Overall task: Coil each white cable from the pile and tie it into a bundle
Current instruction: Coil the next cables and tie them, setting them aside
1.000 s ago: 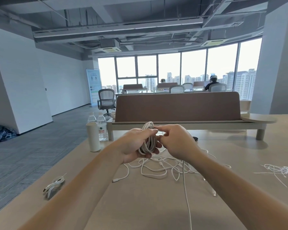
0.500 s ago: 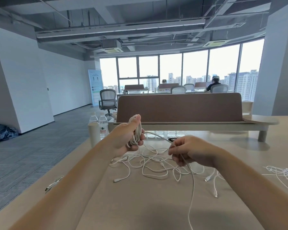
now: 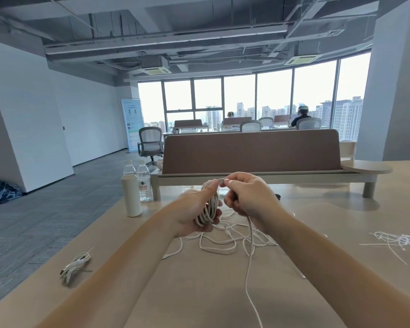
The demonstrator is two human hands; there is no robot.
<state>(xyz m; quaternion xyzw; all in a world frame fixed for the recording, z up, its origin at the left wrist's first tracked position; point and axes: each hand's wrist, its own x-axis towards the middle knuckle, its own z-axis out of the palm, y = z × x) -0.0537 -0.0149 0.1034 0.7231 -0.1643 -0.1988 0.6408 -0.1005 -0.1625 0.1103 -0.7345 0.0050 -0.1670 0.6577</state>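
Observation:
My left hand [image 3: 194,209] grips a coil of white cable [image 3: 208,209] held upright above the table. My right hand [image 3: 246,197] pinches the same cable's free strand at the top of the coil, right beside my left thumb. The loose tail [image 3: 249,268] hangs from my right hand and runs down the table toward me. Under both hands lies the pile of loose white cables [image 3: 223,242]. A tied bundle [image 3: 75,267] lies at the table's left edge.
A white cylinder bottle [image 3: 131,195] and two water bottles [image 3: 143,183] stand at the back left. White cable ties [image 3: 400,242] are scattered at the right. A brown desk divider [image 3: 251,150] crosses the far side of the beige table [image 3: 199,292].
My right hand, which had drawn the strand out to the right and down, has come back up to the top of the coil. The left hand has lowered the coil slightly.

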